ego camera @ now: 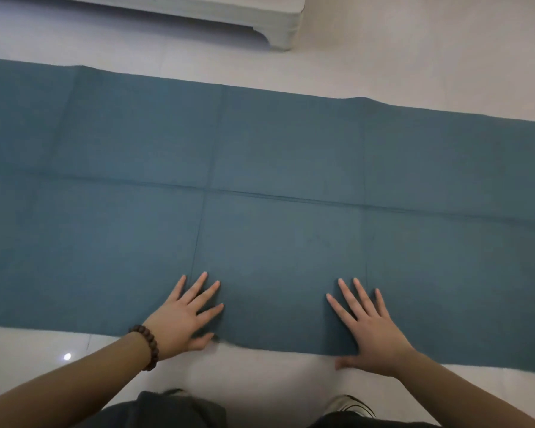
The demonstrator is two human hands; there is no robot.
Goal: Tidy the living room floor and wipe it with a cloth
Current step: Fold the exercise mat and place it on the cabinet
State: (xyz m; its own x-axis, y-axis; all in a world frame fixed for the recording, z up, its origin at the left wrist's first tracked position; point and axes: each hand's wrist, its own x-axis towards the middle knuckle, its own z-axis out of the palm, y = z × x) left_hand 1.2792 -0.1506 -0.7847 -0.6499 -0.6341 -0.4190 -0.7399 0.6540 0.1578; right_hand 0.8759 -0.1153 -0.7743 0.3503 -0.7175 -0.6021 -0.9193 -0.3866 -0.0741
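Head view: blue mat [275,168] flat on pale tiled floor [414,57], long axis left-right, far edge angling down rightward. Left hand [183,319] and right hand [368,329] spread, fingers straight, pressing mat's near edge. Bead bracelet [145,345] on left wrist.

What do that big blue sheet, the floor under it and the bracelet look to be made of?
The blue sheet looks like thin matte felt or woven cloth: dull, creased in a grid of fold lines, slightly wavy at the edges. The floor seems to be glossy pale tile, since it mirrors a light spot and shows faint joints. The bracelet looks like dark brown wooden beads, though that is uncertain.
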